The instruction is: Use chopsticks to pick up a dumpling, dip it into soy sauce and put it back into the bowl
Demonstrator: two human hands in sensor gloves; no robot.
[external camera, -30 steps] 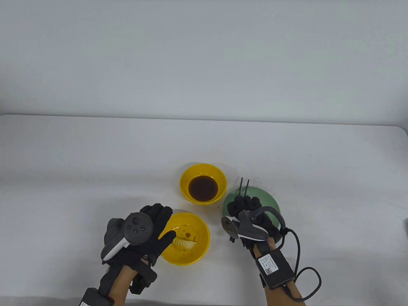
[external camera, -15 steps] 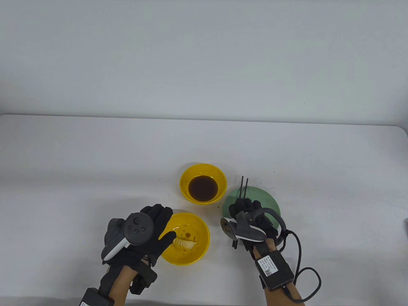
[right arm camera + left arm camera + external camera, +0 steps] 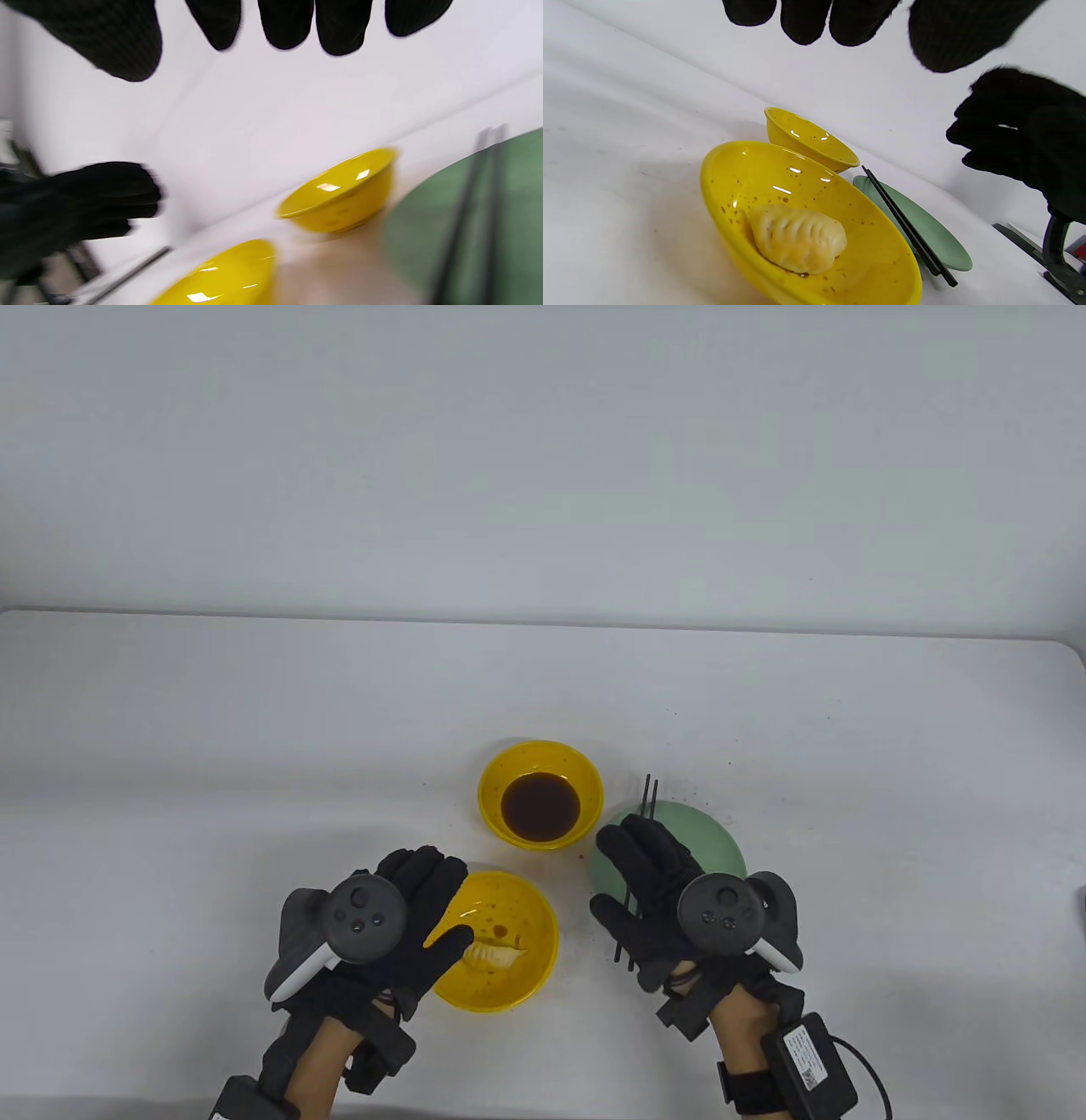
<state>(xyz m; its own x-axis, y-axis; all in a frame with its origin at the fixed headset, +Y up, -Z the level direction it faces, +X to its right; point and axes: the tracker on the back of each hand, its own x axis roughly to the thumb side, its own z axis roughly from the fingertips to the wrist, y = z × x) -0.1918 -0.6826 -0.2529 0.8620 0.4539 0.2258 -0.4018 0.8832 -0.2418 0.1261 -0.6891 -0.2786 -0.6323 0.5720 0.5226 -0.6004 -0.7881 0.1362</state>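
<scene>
The soft, slippery pleated dumpling (image 3: 796, 237) is judged fragile; both hands are being kept spread, holding nothing; mid-body pinching is advised.

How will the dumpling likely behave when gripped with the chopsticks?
The dumpling looks glossy, so it is probably slippery. Its pleated skin looks soft and may dent or tear if squeezed hard. It lies loose in the bowl, so it could slide downslope when nudged.
</scene>
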